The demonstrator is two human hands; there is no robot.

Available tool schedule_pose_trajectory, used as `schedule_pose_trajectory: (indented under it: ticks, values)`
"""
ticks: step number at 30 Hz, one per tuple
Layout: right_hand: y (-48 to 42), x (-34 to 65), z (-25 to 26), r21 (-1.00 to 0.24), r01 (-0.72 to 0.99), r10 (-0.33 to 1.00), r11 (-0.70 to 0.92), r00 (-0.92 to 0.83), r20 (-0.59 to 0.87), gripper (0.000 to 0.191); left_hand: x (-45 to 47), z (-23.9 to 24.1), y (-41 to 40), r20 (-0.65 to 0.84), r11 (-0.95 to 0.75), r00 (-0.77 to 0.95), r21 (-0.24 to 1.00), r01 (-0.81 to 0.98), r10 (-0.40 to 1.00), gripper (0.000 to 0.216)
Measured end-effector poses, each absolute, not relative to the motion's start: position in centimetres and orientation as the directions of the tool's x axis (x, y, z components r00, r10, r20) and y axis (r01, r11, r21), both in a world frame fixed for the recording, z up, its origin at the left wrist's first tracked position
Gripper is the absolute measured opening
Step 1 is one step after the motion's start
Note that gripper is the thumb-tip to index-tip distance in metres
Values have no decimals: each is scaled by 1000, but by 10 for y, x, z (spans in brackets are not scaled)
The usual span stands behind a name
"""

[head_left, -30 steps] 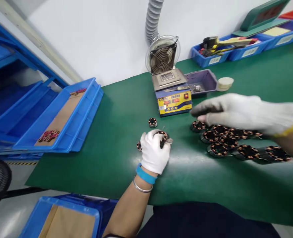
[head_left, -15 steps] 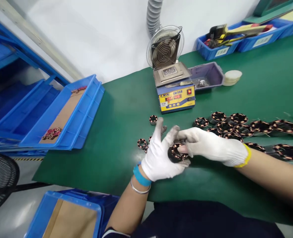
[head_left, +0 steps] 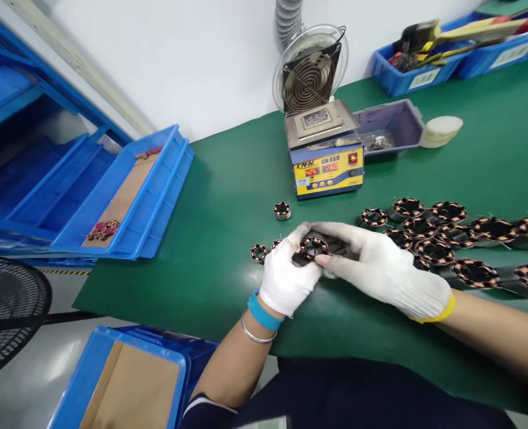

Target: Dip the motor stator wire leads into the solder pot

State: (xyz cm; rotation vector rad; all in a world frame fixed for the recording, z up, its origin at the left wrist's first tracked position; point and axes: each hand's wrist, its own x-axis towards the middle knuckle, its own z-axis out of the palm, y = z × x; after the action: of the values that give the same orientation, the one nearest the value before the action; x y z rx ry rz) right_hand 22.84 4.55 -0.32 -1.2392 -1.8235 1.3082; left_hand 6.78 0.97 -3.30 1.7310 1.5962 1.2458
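Both my gloved hands hold one copper-wound motor stator (head_left: 314, 245) over the green table, its ring of windings facing up. My left hand (head_left: 288, 275) has its fingers wrapped round the stator's left side. My right hand (head_left: 375, 262) pinches the right side, with the bare thumb tip at the near rim. Beyond my left hand stands a single stator (head_left: 282, 210), and a smaller-looking one (head_left: 259, 254) sits to the left, with another partly hidden by the glove. To the right of my right hand stand several stators (head_left: 450, 212) in rows.
A yellow-and-blue solder pot (head_left: 329, 173) with a fan behind it stands at the back. Beside it are a purple bin (head_left: 393, 128) and a round white pad (head_left: 443, 130). Blue tool boxes (head_left: 418, 74) line the wall. Blue trays (head_left: 157, 196) stand left; a black fan (head_left: 11, 316) is lower left.
My left fingers, spread before, have closed round the stator. The stator has moved slightly up and left between my hands. The camera view has shifted a little.
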Motion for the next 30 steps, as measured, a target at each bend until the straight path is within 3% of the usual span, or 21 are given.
schedule_pose_trajectory:
  ticks: [2,6,10,13,16,21,24,25,28,30]
  values:
    - [45,231,-4,-857,478,934,194,-356,13,60,68,-32,10,226,-140,-106,844,518,968,54]
    - [48,236,-1,-777,567,929,275,-364,64,55,58,-12,7,105,-68,-57,888,456,993,9]
    - [52,238,1,-822,522,946,227,-320,58,57,37,11,2,-75,65,98,993,101,992,18]
    - [52,237,2,-854,488,952,183,-305,30,58,32,10,4,15,-28,-110,993,-111,994,43]
    - [50,237,2,-851,484,939,202,-343,28,58,46,2,9,14,-22,-187,999,-38,982,53]
    - [50,236,3,-837,494,936,236,-347,59,59,61,11,3,-113,113,5,991,70,994,47]
    - [51,236,3,-843,495,954,210,-291,67,58,48,18,-8,-28,31,282,999,-7,959,54]
    - [51,236,2,-850,485,959,205,-275,74,58,44,18,-9,21,-4,293,998,-58,956,57]
    - [51,236,1,-875,437,958,210,-270,95,59,40,9,-7,65,-68,-48,997,-48,997,65]
    - [49,235,1,-880,424,955,214,-279,98,59,45,2,-2,21,-16,-149,999,36,989,72]
